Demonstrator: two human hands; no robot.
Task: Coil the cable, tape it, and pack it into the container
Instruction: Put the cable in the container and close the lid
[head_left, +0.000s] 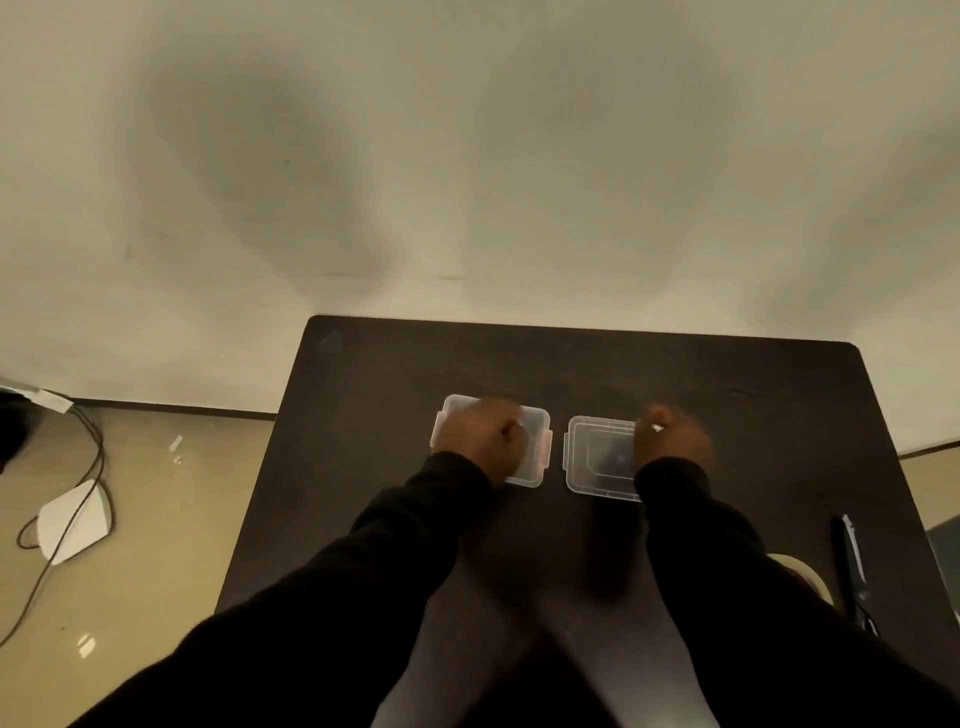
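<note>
A clear plastic container (537, 457) with pink side clips stands on the dark table (363, 467), a little left of centre. My left hand (480, 441) lies over it with curled fingers and covers most of it. Just to its right lies a clear flat lid (592, 457). My right hand (672, 441) holds the lid's right edge, with a small white glint at the fingers. Both hands are blurred. A roll of pale tape (805, 571) lies near the right front, partly hidden by my right sleeve. No cable shows on the table.
A black, scissors-like tool (849, 566) lies near the table's right edge. On the floor at the left are a white device (78, 519) and dark cords (88, 467). The table's far edge meets a pale wall.
</note>
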